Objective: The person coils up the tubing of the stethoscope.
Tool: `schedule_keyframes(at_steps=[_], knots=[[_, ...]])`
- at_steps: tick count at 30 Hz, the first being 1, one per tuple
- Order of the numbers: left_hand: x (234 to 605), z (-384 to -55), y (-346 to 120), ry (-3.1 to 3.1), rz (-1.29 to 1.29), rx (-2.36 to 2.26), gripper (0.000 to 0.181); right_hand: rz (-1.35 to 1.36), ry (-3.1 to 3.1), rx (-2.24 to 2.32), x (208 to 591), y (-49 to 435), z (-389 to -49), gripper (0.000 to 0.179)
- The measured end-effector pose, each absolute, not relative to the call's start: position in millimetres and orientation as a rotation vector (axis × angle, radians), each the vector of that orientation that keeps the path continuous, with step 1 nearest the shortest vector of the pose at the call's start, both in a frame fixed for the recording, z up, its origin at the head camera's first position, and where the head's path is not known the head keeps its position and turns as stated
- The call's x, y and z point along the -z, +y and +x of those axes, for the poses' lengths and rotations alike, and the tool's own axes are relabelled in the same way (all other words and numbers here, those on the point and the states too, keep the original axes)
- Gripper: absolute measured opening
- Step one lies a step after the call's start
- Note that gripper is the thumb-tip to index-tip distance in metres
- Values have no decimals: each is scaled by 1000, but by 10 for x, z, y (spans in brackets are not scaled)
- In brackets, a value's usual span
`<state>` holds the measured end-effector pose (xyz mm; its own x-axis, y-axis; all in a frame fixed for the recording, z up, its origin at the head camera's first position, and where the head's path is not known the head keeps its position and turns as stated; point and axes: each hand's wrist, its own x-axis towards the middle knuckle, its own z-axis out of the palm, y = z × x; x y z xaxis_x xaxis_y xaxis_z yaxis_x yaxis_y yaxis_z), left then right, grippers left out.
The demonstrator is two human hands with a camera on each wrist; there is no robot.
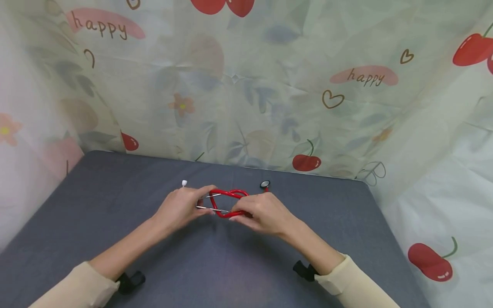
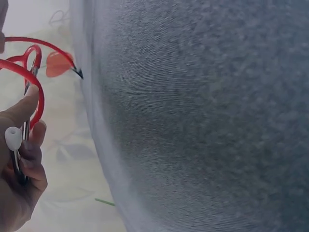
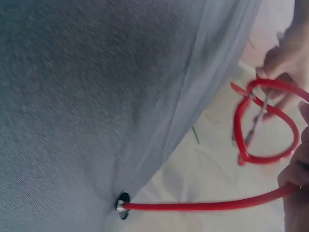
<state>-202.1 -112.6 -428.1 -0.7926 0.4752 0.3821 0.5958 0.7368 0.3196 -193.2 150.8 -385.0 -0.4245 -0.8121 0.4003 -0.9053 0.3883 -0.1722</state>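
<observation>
A stethoscope with red tubing (image 1: pixel 231 193) is held up between both hands, its tubing bent into a loop. My left hand (image 1: pixel 181 205) grips it by the metal ear tubes (image 1: pixel 209 208). One white ear tip (image 2: pixel 13 137) sticks out beyond the left fingers. On the other side my right hand (image 1: pixel 265 211) pinches the folded red tubing, its fingers curled round it. The round chest piece (image 1: pixel 265 184) hangs out past the right hand on a length of tube, and shows at the tube's end in the right wrist view. The right palm is hidden.
Under the hands lies a table with a dark grey cloth (image 1: pixel 231 265). Behind it hangs a pale curtain (image 1: pixel 239 107) printed with cherries, leaves and hearts. A thin looped cord or wire figure (image 1: pixel 372 172) shows by the table's back right corner. Black straps sit at both wrists.
</observation>
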Motion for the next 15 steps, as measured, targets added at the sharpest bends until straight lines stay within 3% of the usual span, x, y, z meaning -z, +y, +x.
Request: schedule_keyframes(at_steps=[6, 15], knots=[[4328, -2020, -1155, -2712, -887, 596, 66, 1620, -2487, -774, 3690, 1554, -1976, 18], [4373, -1986, -1162, -2565, -1026, 608, 82, 1725, -2386, -979, 3600, 1574, -2052, 24]])
